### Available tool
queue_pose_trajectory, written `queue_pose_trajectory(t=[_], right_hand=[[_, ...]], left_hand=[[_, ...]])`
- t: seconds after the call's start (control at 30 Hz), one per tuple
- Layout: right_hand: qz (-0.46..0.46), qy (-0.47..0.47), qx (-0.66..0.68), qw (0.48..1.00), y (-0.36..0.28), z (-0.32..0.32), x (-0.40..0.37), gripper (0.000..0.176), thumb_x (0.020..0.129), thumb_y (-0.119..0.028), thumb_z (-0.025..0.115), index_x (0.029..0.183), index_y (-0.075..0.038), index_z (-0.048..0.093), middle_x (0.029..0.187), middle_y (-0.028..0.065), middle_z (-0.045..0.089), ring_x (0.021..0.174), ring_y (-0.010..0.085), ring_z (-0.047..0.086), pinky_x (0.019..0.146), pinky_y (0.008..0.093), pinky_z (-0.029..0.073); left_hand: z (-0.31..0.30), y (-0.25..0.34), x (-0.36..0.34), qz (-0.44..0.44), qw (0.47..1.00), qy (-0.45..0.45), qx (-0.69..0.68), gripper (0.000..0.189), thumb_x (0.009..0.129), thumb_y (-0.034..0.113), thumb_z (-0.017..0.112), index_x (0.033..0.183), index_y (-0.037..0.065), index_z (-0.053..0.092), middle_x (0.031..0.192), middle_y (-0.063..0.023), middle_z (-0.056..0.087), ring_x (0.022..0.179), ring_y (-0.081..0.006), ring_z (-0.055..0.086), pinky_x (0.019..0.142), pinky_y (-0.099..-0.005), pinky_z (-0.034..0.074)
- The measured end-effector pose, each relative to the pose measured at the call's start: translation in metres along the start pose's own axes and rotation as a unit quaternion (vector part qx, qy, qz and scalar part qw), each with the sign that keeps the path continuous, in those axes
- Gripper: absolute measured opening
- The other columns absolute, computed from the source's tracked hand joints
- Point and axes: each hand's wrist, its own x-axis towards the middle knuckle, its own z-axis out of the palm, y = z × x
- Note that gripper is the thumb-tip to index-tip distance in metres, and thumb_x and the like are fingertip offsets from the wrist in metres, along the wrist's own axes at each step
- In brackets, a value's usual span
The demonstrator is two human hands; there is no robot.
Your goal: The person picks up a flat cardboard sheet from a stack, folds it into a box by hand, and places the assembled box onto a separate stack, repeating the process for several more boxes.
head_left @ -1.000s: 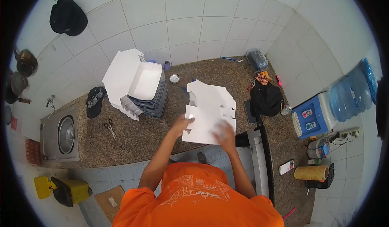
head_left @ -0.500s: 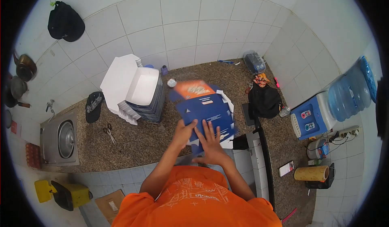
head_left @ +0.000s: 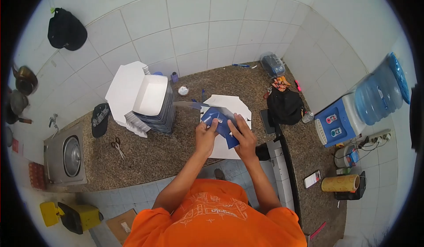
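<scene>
**Q:** State of the hands and position of the workpiece?

**A:** The left hand (head_left: pixel 206 134) and the right hand (head_left: pixel 243 136) are both closed on the blue carton blank (head_left: pixel 219 118), fingers curled over its panels. Left hand takes the left edge, right hand the lower right. The blank is partly folded and held just above the pile of white flat blanks (head_left: pixel 230 105), near the front of the table (head_left: pixel 150 152).

**Q:** Likely faults from this position?

**A:** Three, by judgement.
1. Uneven pressure between the two hands could put the crease off its score line or tear a panel.
2. A loose flap points toward the stack of formed boxes (head_left: pixel 154 98). A wide swing to the left could clip that stack and tip it.
3. The white pile reaches close to the front edge of the table. A downward push with sideways drag could slide sheets off onto the floor.

**Q:** Clearances?

**A:**
- Left: bare table between the hands and the scissors (head_left: pixel 117 144), the widest free area.
- Right: tight. A dark flat device (head_left: pixel 266 121) and the black bag (head_left: pixel 286 106) lie just beside the pile.
- Rear: some open surface, then the tiled wall (head_left: pixel 190 35).
- Front: the table edge, directly under the wrists.
</scene>
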Motion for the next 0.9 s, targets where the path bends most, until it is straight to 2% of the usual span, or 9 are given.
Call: queue_pose_trajectory(t=[0.1,0.23,0.3,0.47,0.53,0.67,0.8,0.87,0.9], right_hand=[[-0.038,-0.033,0.004,0.999,0.009,-0.007,0.008,0.065,0.077,-0.003,0.076,0.14,-0.015,0.064,0.143,0.0118,0.062,0.126,0.0331,0.064,0.096,0.0415,0.057],[0.0,-0.062,0.028,0.998,0.002,-0.014,0.006,0.06,0.081,-0.009,0.077,0.139,-0.016,0.064,0.143,0.0117,0.061,0.124,0.034,0.065,0.097,0.0413,0.057],[0.017,-0.016,0.155,0.988,0.005,-0.013,-0.006,0.055,0.084,-0.015,0.079,0.137,-0.017,0.066,0.144,0.0117,0.061,0.125,0.0342,0.064,0.098,0.0406,0.057],[-0.106,-0.006,0.006,0.994,0.017,-0.005,-0.012,0.051,0.081,-0.023,0.083,0.131,-0.017,0.07,0.145,0.011,0.06,0.128,0.0339,0.063,0.098,0.0401,0.058],[-0.063,-0.009,-0.07,0.995,0.016,0.001,-0.002,0.051,0.081,-0.023,0.083,0.13,-0.016,0.07,0.145,0.0101,0.06,0.131,0.0354,0.06,0.097,0.0403,0.058],[-0.016,-0.009,0.05,0.999,0.019,0.002,0.001,0.058,0.081,-0.019,0.085,0.135,-0.01,0.066,0.147,0.0135,0.058,0.137,0.0392,0.054,0.102,0.0442,0.054],[-0.004,-0.012,0.066,0.998,0.017,0.002,0.003,0.055,0.084,-0.01,0.081,0.136,-0.002,0.064,0.148,0.0196,0.056,0.138,0.0402,0.053,0.109,0.0452,0.049],[0.108,0.037,0.127,0.985,0.011,0.003,0.009,0.051,0.088,-0.004,0.074,0.138,0.0,0.062,0.149,0.0218,0.055,0.139,0.0399,0.052,0.11,0.0443,0.047],[0.104,0.029,0.127,0.986,0.008,0.001,0.012,0.049,0.091,-0.001,0.068,0.139,0.0,0.061,0.149,0.023,0.054,0.139,0.0393,0.052,0.109,0.0428,0.047]], left_hand=[[0.01,0.006,-0.002,0.006,1.0,0.001,0.008,0.019,0.104,0.018,0.064,0.119,0.006,0.065,0.107,-0.0023,0.07,0.093,-0.0104,0.066,0.079,-0.0301,0.054],[0.013,0.008,0.007,-0.02,0.999,0.007,-0.05,0.015,0.104,0.014,0.063,0.115,0.004,0.066,0.106,-0.0033,0.07,0.091,-0.0128,0.067,0.08,-0.0306,0.057],[0.015,0.02,0.011,-0.035,0.996,0.023,-0.078,0.015,0.104,0.014,0.063,0.115,0.005,0.066,0.106,-0.0029,0.07,0.09,-0.013,0.067,0.078,-0.0307,0.057],[0.019,0.008,0.007,-0.048,0.998,0.033,-0.039,0.014,0.104,0.015,0.064,0.114,0.007,0.067,0.106,-0.0019,0.07,0.089,-0.0114,0.066,0.073,-0.029,0.056],[0.024,-0.006,0.004,-0.001,1.0,0.007,-0.009,0.012,0.103,0.014,0.063,0.114,0.007,0.065,0.108,-0.0027,0.069,0.093,-0.0129,0.067,0.078,-0.0307,0.056],[0.024,-0.005,0.005,0.013,0.998,-0.034,-0.048,0.015,0.107,0.021,0.059,0.114,0.009,0.065,0.108,-0.0027,0.069,0.094,-0.0112,0.065,0.075,-0.0293,0.055],[0.028,0.001,0.001,-0.002,0.997,-0.077,-0.03,0.022,0.109,0.027,0.055,0.119,0.009,0.064,0.112,-0.003,0.068,0.101,-0.0124,0.066,0.082,-0.0315,0.055],[0.032,0.0,-0.002,0.002,0.996,-0.079,-0.033,0.025,0.109,0.028,0.054,0.12,0.008,0.064,0.111,-0.0025,0.068,0.099,-0.0116,0.065,0.083,-0.0312,0.056],[0.034,0.0,-0.002,0.009,0.996,-0.08,-0.036,0.027,0.109,0.03,0.054,0.12,0.007,0.064,0.11,-0.0019,0.068,0.098,-0.0108,0.065,0.083,-0.0309,0.057]])
